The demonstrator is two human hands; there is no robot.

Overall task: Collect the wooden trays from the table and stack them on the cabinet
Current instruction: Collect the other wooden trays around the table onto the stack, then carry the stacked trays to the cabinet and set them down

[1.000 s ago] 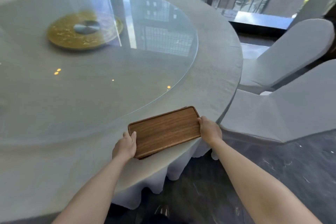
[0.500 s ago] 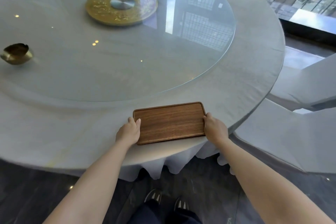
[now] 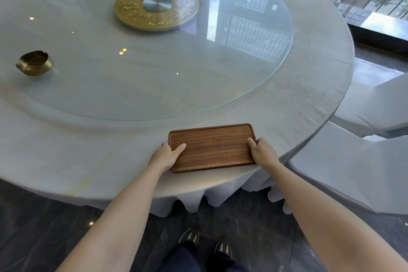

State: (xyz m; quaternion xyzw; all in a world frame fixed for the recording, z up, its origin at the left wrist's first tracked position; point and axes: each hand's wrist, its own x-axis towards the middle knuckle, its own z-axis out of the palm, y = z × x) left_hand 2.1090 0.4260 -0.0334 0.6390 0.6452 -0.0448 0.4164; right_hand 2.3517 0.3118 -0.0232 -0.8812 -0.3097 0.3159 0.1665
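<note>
1. The left hand [image 3: 165, 157] grips the left short end of the flat, rectangular brown wooden tray [image 3: 213, 147]: its thumb lies on the tray's inner face, and the other fingers are out of sight, presumably under or along the rim. The right hand [image 3: 262, 153] grips the right short end the same way, thumb on top at the rim. Both hands are closed on the tray, neither is free.

2. The tray lies between the two hands, its long axis running from one hand to the other, left to right across the person's front. It is equally near both hands. Its near long edge sits right at the edge of the round table draped in a pale grey cloth [image 3: 66, 161], so the way out looks to be up and back toward the body.

3. Whether the tray rests on the cloth or is already a little raised cannot be told from this view.

4. Beyond the grip, further onto the table, lies a big round glass turntable [image 3: 254, 86], its near rim just past the tray's far edge. At its middle sits a gold disc with a silver hub [image 3: 156, 6]. Far off to the left stands a small brass bowl [image 3: 35, 63].

5. To the right of the right hand, cloth-covered white chairs [image 3: 353, 172] stand near the table.

6. No other tray shows on the visible part of the table, and the cabinet is not in view. The table's far left side is cut off.
</note>
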